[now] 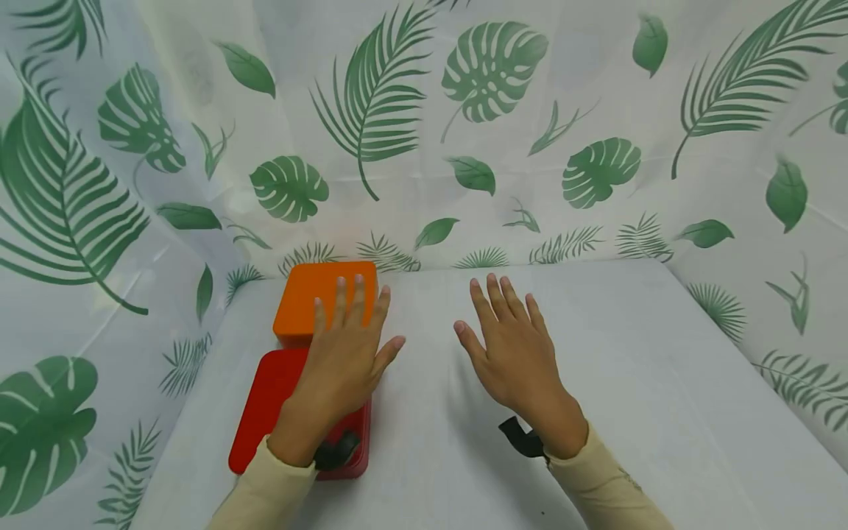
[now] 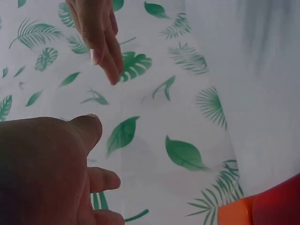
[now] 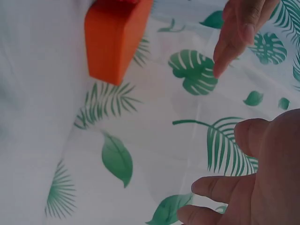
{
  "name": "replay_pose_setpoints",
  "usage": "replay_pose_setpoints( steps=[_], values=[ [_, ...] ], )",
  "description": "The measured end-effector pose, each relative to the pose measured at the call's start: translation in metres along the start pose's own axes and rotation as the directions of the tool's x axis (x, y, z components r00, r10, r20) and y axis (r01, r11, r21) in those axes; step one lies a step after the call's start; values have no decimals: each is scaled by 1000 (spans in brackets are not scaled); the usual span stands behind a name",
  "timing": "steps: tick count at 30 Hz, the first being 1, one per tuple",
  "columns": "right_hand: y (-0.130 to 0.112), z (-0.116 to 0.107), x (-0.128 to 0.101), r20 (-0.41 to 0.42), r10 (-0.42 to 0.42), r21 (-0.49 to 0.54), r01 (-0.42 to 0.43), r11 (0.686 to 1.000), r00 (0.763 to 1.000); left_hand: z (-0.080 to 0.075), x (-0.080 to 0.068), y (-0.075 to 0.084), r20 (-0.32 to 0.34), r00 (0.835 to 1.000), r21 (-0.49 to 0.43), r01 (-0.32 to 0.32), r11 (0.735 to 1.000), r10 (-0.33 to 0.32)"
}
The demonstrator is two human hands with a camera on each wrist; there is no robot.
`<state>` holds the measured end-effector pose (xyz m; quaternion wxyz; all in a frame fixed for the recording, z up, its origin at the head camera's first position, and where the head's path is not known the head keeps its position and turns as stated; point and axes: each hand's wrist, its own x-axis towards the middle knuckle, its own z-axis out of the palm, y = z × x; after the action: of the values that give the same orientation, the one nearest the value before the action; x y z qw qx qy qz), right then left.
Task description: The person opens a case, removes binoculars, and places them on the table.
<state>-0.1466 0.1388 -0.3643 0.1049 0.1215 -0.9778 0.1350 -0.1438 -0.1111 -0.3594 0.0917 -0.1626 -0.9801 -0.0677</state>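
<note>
My left hand (image 1: 344, 361) is held palm down with fingers spread, overlapping a red box (image 1: 271, 390) and an orange box (image 1: 318, 294) in the head view. To its right, my right hand (image 1: 517, 361) hovers over the white table, fingers straight and holding nothing. A shadow falls on the tabletop beside it. The orange box sits behind the red one on the left side of the table. In the right wrist view the orange box (image 3: 110, 42) shows at the upper left, with my left hand (image 3: 241, 33) at the upper right.
The white table (image 1: 662, 383) meets a pale curtain (image 1: 411, 199) printed with green leaves at the back and on both sides. Dark wrist-camera mounts stick out under both wrists, the right mount (image 1: 523, 438) over the table.
</note>
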Motion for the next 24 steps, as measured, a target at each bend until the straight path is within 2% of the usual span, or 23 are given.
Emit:
replay_pose_setpoints(
  steps=[14, 24],
  values=[
    [-21, 25, -5, -9, -9, 18, 9, 1000, 1000, 11, -28, -38, 6, 995, -29, 95, 995, -95],
    [-44, 37, -3, -71, -12, 92, 18, 996, 997, 12, -46, -65, -20, 987, -100, 159, 982, -162]
  ],
)
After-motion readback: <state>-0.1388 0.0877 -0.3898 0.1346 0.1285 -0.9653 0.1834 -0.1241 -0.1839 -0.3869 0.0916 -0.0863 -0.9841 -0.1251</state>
